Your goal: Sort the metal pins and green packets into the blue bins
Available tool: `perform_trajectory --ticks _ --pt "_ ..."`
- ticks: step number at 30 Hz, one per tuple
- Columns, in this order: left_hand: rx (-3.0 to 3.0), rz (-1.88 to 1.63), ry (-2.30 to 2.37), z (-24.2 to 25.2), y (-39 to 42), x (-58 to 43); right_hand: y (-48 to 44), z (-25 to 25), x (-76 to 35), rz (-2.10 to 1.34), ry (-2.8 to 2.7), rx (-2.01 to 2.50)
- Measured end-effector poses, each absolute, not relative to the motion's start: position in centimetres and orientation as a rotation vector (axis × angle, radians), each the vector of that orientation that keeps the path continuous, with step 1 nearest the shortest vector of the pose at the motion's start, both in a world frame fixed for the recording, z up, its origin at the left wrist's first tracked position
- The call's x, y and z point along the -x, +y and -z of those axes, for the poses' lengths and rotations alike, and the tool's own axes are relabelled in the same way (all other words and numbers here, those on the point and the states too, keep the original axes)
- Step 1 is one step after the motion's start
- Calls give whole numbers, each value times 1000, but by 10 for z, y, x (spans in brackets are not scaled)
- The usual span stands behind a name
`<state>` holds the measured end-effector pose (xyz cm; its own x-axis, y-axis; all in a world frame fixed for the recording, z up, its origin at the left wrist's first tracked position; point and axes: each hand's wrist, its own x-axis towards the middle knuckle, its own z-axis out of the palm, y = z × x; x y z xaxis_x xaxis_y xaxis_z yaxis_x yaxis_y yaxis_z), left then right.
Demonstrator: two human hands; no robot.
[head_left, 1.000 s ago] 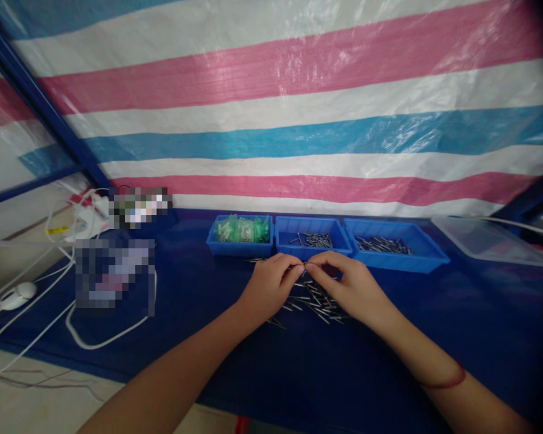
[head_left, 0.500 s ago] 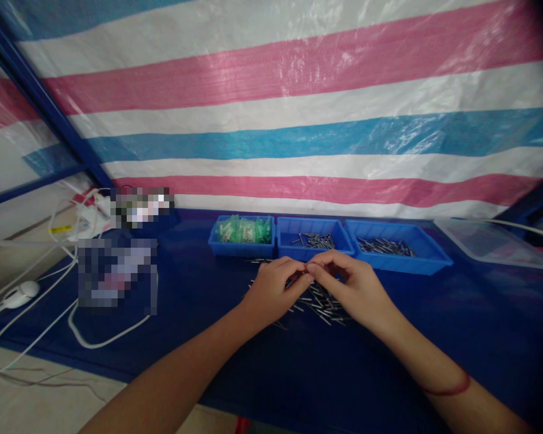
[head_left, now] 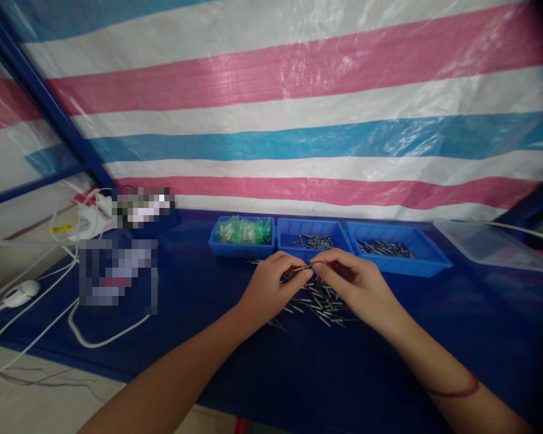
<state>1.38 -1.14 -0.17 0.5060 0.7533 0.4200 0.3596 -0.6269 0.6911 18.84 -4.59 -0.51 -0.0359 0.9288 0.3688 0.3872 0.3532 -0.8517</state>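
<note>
Above a loose heap of thin metal rods (head_left: 326,304), my two hands meet at the fingertips. My left hand (head_left: 270,283) is closed in a pinch, thumb and forefinger on a thin metal rod (head_left: 301,269) that points towards the right. At the rod's right end, my right hand (head_left: 361,286) also pinches with thumb and forefinger. Its fingertips hide whatever sits between them. Just behind the hands stands a blue bin (head_left: 294,226) holding more rods, and to its right a second blue bin (head_left: 416,263) with similar rods.
A left-hand blue bin (head_left: 239,250) contains green-tinted plastic packets (head_left: 247,230). A clear plastic lid (head_left: 493,244) lies at the right. White cables (head_left: 90,346) and blurred-out items occupy the left of the blue table (head_left: 366,380). A striped sheet (head_left: 298,138) hangs behind.
My right hand has shifted slightly right, opening a small gap between the fingertips. The rod between the hands shows more clearly now. The bins have stayed put.
</note>
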Motion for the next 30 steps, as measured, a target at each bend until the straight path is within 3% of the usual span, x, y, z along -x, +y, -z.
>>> perform_trajectory --ticks 5,13,19,30 --pt "-2342 -947 970 1 -11 -12 -42 4 -196 -652 -1628 1273" --pt "-2603 -633 1016 11 -10 -8 -35 -5 -252 90 -1394 1754" --pt "-2663 -554 1027 17 -6 -6 -27 6 -285 307 -1379 2081" --pt "-2673 -503 1043 12 -8 -6 -31 1 -254 425 -1580 1695"
